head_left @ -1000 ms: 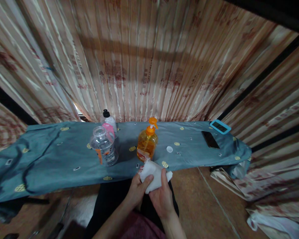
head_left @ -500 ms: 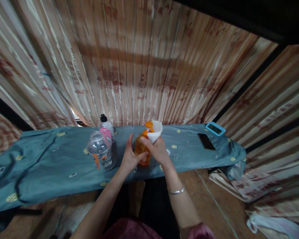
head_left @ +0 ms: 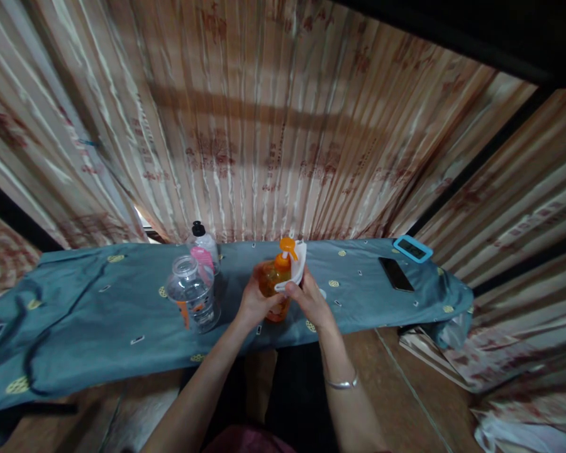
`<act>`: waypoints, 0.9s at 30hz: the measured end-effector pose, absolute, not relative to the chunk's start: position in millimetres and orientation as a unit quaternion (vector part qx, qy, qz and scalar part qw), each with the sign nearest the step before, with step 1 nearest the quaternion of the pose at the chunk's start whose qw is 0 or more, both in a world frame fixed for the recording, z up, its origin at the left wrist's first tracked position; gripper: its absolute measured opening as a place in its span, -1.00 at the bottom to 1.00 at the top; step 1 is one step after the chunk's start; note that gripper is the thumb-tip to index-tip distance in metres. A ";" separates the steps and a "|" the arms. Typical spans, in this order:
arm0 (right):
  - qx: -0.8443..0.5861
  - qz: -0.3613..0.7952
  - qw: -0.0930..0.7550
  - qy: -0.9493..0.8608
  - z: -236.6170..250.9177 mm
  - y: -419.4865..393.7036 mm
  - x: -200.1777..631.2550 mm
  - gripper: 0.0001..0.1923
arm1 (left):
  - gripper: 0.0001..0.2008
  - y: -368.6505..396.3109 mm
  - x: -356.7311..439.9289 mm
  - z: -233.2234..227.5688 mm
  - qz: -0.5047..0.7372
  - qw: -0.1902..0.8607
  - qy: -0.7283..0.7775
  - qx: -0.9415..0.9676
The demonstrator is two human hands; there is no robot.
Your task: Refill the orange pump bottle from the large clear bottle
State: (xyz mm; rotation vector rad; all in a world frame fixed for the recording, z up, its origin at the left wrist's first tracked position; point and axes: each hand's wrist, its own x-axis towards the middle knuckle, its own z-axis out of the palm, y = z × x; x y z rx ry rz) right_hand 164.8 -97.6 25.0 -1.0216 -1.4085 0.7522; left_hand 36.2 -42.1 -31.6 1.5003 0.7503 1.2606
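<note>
The left hand (head_left: 253, 301), open and reaching half a second ago, now wraps its fingers around the orange pump-top soap bottle (head_left: 274, 281) standing mid-table on the blue-grey patterned cloth (head_left: 99, 302), steadying it. The right hand (head_left: 311, 300) pinches a folded white cloth (head_left: 298, 267) (lifted higher earlier) against the bottle's neck.

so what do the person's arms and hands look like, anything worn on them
Both forearms are bare, with no gloves on the left hand or the right hand. A thin silver bangle circles the right wrist. No rings can be made out. A bit of pinkish-maroon clothing shows at the bottom edge.
</note>
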 end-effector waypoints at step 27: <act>-0.438 0.474 0.518 -0.562 47.3 -35.9 171.9 -0.60 | -0.25 -44.6 38.8 -33.6 0.518 0.441 0.358 0.640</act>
